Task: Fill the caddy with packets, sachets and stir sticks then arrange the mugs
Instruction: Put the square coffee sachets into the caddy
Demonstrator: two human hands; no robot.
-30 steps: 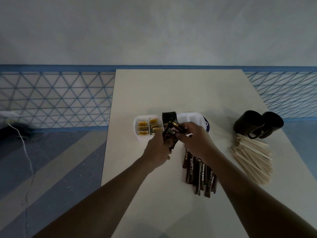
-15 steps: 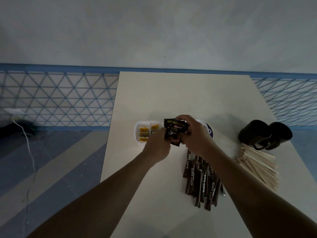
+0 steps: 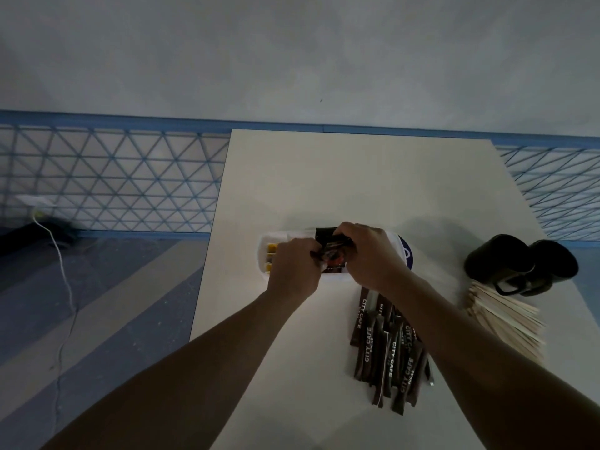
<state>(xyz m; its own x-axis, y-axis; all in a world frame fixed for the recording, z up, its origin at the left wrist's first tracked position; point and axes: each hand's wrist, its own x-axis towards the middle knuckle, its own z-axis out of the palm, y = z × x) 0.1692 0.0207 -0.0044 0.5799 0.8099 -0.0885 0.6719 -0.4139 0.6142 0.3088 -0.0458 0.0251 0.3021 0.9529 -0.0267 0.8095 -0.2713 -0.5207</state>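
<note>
Black mugs: two; white caddy: one

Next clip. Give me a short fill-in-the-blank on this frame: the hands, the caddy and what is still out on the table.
1. Both hands, left hand and right hand, hold dark packets over the white ____.
2. The brown sugar sachets lie loose on the ____.
3. The wooden stir sticks lie just in front of two black ____.

Missing words: caddy; table; mugs

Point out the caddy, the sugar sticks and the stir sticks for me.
caddy (image 3: 263,254): head view, left end wall of the white tray.
sugar sticks (image 3: 388,355): head view, middle of the brown pile.
stir sticks (image 3: 509,319): head view, centre of the wooden fan.
</note>
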